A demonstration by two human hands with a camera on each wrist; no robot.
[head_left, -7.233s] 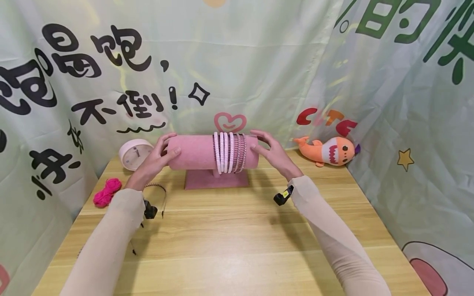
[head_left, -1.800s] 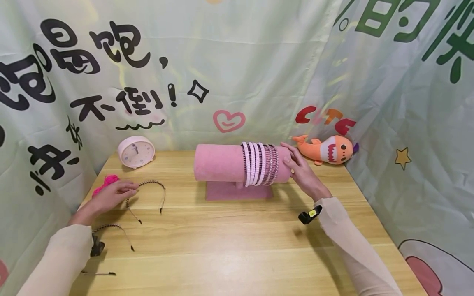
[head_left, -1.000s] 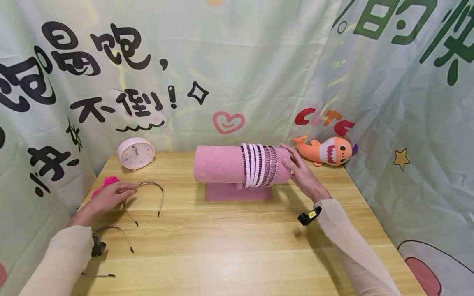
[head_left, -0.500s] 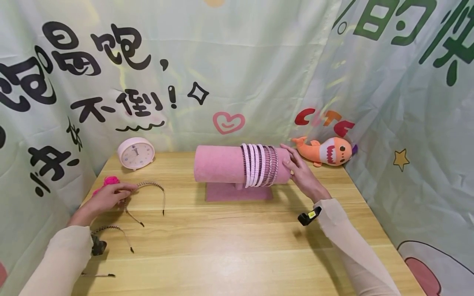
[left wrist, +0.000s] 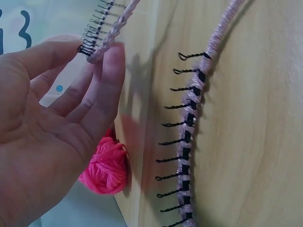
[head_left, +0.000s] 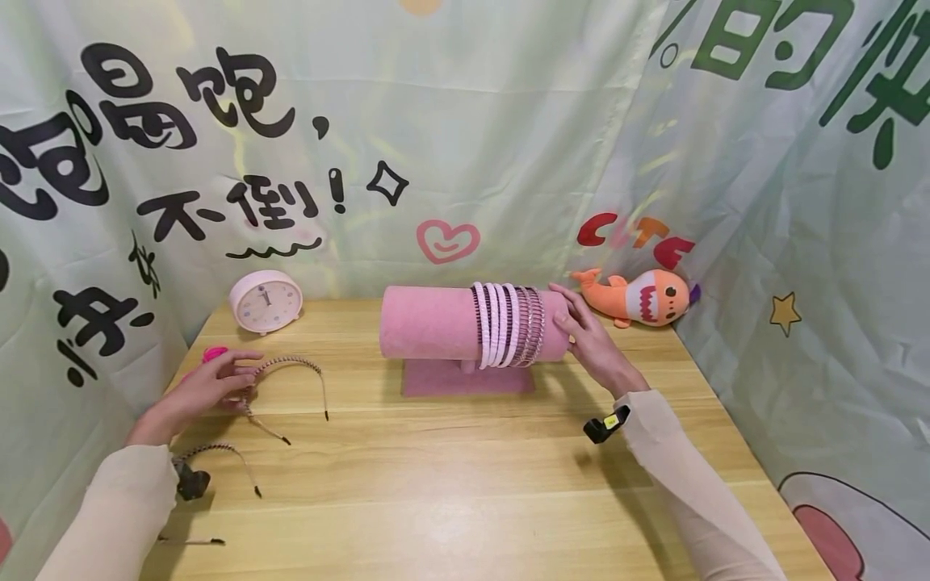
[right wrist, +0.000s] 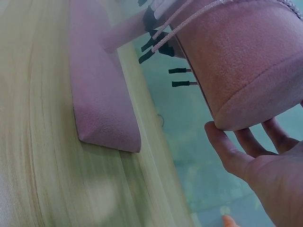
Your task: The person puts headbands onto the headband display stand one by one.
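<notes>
At the table's left side my left hand (head_left: pixel 207 387) pinches a slim headband (head_left: pixel 294 360) with black-tipped ends. In the left wrist view, the thumb and fingertips hold its braided pinkish band (left wrist: pixel 111 38), which carries a row of small dark wire teeth. My right hand (head_left: pixel 594 343) rests its fingertips against the right end of a pink padded cylinder stand (head_left: pixel 429 323). Several white and silvery headbands (head_left: pixel 501 324) sit round the right half of that cylinder. In the right wrist view, extended fingers (right wrist: pixel 227 146) touch the rim of the cylinder's end (right wrist: pixel 265 90).
A second headband (head_left: pixel 243 464) lies nearer on the left, with another end (head_left: pixel 199 541) showing below my sleeve. Pink yarn (left wrist: pixel 106 168) sits behind my left hand. A round clock (head_left: pixel 266 302) and an orange plush toy (head_left: pixel 647 298) stand along the back curtain.
Both hands held the stand at first; it has shifted right and nearer. My left hand has left it and taken hold of a headband, whose ends have swung slightly right.
</notes>
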